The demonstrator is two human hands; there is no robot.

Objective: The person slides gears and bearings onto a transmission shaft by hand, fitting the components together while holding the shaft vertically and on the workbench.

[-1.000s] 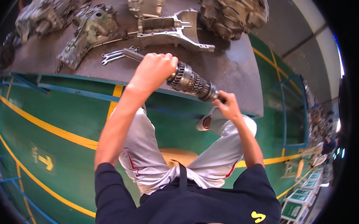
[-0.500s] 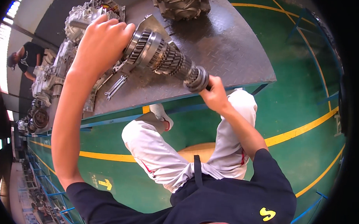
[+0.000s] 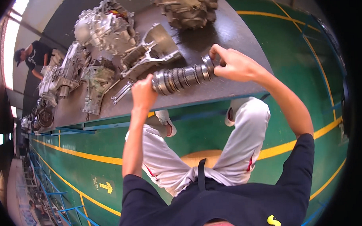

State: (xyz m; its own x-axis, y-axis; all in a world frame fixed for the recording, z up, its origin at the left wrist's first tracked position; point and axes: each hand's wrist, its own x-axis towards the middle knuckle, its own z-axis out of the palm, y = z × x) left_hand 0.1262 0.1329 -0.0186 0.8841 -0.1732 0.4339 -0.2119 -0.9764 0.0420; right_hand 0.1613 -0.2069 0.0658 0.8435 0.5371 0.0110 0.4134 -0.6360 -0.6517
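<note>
Both hands hold a dark metal gear shaft [image 3: 182, 78] stacked with several gears, level above the near edge of the metal table. My left hand [image 3: 143, 93] is closed round its left end, which the fingers partly hide. At the opposite end, my right hand [image 3: 237, 66] is closed with thumb and fingers at the end ring [image 3: 207, 62]. An open grey metal housing [image 3: 159, 48] lies just beyond the shaft. Beside my left hand are several slim spanners [image 3: 122, 93].
A dark gearbox casing [image 3: 189, 11] stands at the back. To the left are a silver gearbox housing [image 3: 104, 28], a greenish casing [image 3: 98, 84] and more gearbox parts [image 3: 66, 73]. Another person [image 3: 34, 56] bends over the table's far left. Blue rails [image 3: 76, 130] run below the table edge.
The gear shaft has gone from steeply slanted, left end raised, to nearly level. My left hand has come down and nearer; my right hand has moved up and away from me.
</note>
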